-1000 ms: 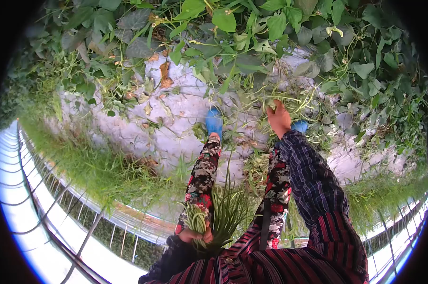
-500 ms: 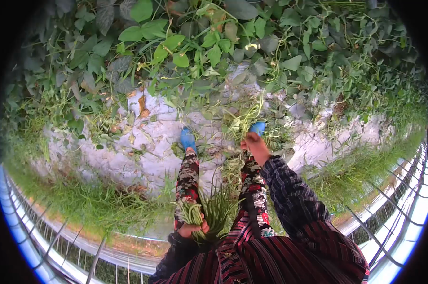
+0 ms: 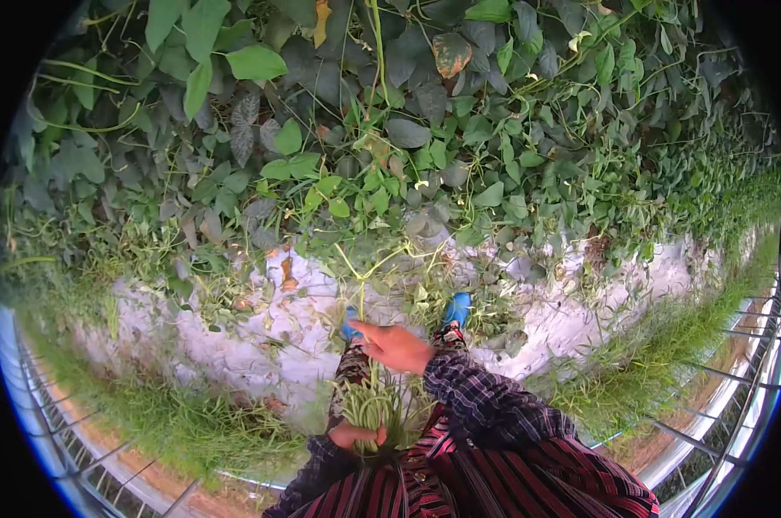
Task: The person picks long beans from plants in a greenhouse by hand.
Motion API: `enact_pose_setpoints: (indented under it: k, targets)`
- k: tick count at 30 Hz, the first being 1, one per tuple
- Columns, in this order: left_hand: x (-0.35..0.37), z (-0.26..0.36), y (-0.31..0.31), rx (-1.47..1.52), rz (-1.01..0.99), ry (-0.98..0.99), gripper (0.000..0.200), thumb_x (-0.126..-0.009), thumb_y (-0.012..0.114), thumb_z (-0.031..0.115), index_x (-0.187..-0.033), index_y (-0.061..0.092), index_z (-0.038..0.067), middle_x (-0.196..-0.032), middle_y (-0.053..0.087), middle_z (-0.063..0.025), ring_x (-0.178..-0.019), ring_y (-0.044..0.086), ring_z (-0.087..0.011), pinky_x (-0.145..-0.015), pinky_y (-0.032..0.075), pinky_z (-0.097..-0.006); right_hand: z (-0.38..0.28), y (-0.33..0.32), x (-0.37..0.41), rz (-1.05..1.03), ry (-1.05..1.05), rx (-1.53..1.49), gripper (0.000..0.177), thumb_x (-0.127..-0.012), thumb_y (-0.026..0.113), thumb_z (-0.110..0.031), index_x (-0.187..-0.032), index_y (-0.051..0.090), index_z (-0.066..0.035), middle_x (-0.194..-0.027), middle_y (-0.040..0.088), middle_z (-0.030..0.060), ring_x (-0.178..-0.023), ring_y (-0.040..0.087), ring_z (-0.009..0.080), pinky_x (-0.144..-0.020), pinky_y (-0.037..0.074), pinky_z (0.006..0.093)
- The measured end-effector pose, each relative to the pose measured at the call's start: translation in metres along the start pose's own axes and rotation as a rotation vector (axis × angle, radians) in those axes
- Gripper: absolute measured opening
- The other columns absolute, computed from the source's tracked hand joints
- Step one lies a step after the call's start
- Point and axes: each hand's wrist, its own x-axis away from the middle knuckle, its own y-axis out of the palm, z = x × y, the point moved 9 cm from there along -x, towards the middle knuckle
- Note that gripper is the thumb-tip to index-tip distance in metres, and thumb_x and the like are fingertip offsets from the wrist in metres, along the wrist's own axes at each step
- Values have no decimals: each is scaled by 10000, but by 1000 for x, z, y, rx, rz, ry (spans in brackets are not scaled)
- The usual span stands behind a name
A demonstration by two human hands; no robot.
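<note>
My left hand (image 3: 356, 434), low in the view and close to my body, is wrapped round a thick bunch of long green beans (image 3: 375, 404). Just above it, my right hand (image 3: 396, 347) is closed, fingers pointing left. A few pale long beans (image 3: 363, 278) stick out past the right fingers and fork toward the plants; the grip itself is partly hidden. The right hand is slightly apart from the top of the bunch and covers part of my left leg.
Dense bean vines (image 3: 407, 129) fill the area ahead. Pale ground sheeting (image 3: 313, 285) with dry leaf litter lies under my blue-covered feet (image 3: 458, 309). Grass (image 3: 183, 423) grows along both sides, and a metal frame (image 3: 79, 449) curves behind at the lower edges.
My right hand has moved left, from above the right leg to just over the bunch, with the pale beans in it. The left hand keeps its bunch. The view has tilted up toward the vines.
</note>
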Motion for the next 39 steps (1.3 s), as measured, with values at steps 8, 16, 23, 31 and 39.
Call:
enact_pose_setpoints:
  k: [8, 16, 23, 31, 39]
  targets:
    - [-17, 23, 51, -112, -17, 41, 411, -701, 664, 42, -1066, 475, 33, -794, 587, -125, -712, 567, -231, -661, 445, -351, 110, -43, 140, 86, 205, 122, 383, -783, 524, -162, -1145, 491, -43, -875, 599, 205, -814, 580, 365, -736, 465, 412]
    - [-25, 51, 135, -177, 152, 184, 231, -718, 646, 50, -925, 568, -16, -783, 600, -109, -727, 581, -195, -678, 464, -316, 141, -139, 213, 318, 366, 202, 298, -785, 500, -194, -1044, 561, -60, -871, 604, 213, -782, 583, 369, -676, 468, 417]
    - [-4, 77, 214, -176, 161, 383, 367, -686, 646, 16, -1023, 501, 16, -794, 587, -118, -714, 577, -211, -654, 464, -327, 146, -174, 227, 286, 410, 4, 311, -823, 504, -146, -1103, 542, -16, -846, 622, 157, -788, 619, 222, -691, 487, 340]
    - [-10, 85, 225, -136, 95, 387, 410, -686, 649, -14, -1051, 466, 25, -837, 581, -121, -735, 581, -222, -664, 477, -340, 187, -174, 250, 400, 494, -488, 288, -846, 480, -42, -1125, 505, 24, -914, 605, 120, -765, 615, 181, -662, 504, 267]
    - [-14, 110, 199, 35, 54, 496, 324, -709, 633, 10, -1012, 516, 11, -813, 599, -116, -736, 585, -218, -687, 469, -344, 139, -204, 219, 488, 297, -354, 260, -882, 498, -116, -1096, 518, 29, -888, 613, 102, -740, 604, 154, -640, 477, 245]
